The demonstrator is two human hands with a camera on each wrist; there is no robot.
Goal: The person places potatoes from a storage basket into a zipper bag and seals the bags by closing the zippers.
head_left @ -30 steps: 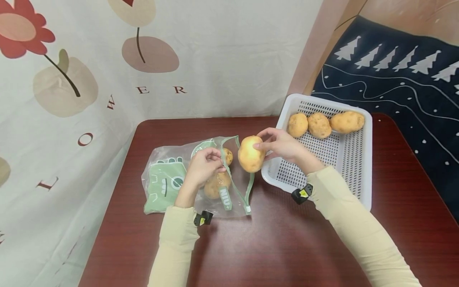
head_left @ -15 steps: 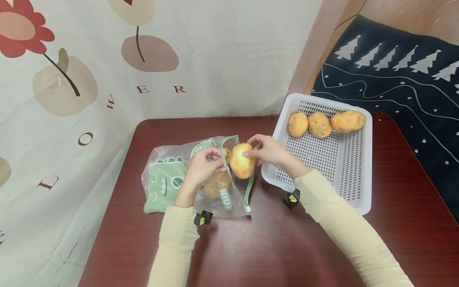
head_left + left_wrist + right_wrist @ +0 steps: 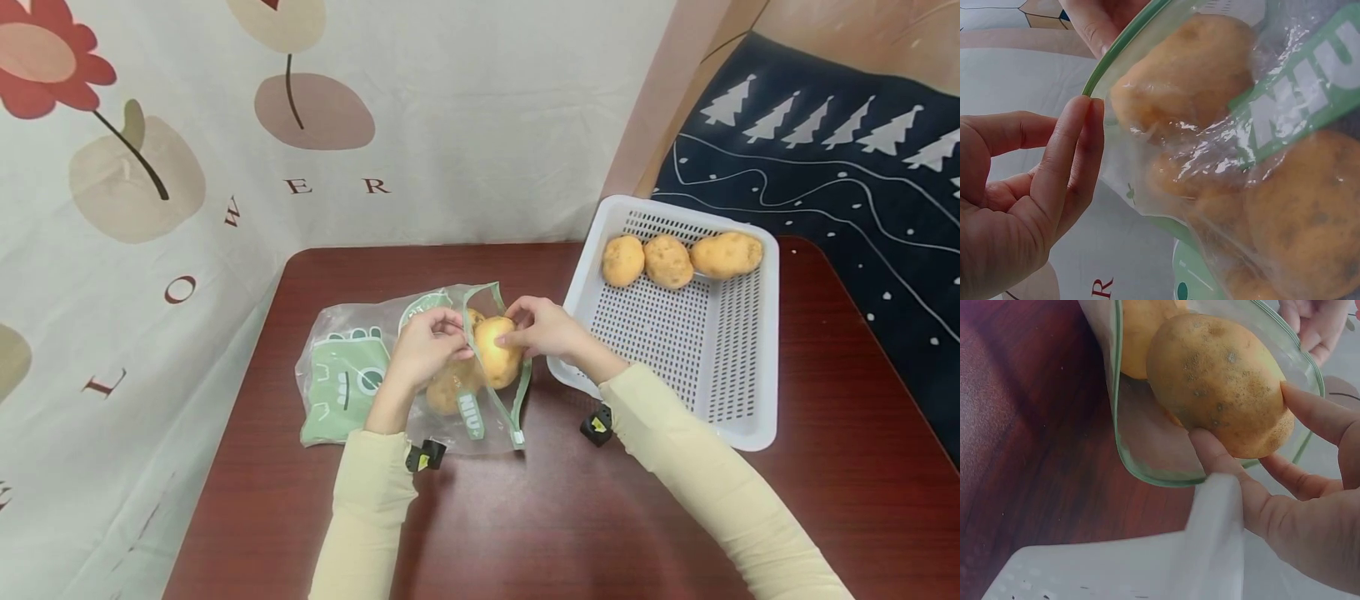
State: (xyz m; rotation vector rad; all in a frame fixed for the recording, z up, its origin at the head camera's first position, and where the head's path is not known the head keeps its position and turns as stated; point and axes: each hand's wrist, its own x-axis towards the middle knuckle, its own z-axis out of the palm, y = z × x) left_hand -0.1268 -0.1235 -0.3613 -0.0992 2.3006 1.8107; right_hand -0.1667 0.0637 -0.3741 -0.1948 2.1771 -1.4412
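A clear zip bag (image 3: pixel 408 304) with green print and a green-edged mouth lies on the table, its mouth facing right. My left hand (image 3: pixel 424 348) pinches the bag's upper rim between thumb and fingers, as the left wrist view also shows. In my right hand (image 3: pixel 551 335) is a potato (image 3: pixel 1222 384), gripped by thumb and fingertips at the bag's mouth. Most of that potato sits inside the green rim (image 3: pixel 1117 394). Deeper in the bag lie other potatoes (image 3: pixel 1310 212), seen through the plastic.
To the right stands a white perforated basket (image 3: pixel 768 350), with three potatoes (image 3: pixel 667 262) along its far side. The dark red tabletop (image 3: pixel 495 533) meets a printed cloth (image 3: pixel 480 125) at the back.
My right hand has moved left and toward me with the potato, from beside the bag's mouth to inside it. The left hand has kept its place on the rim.
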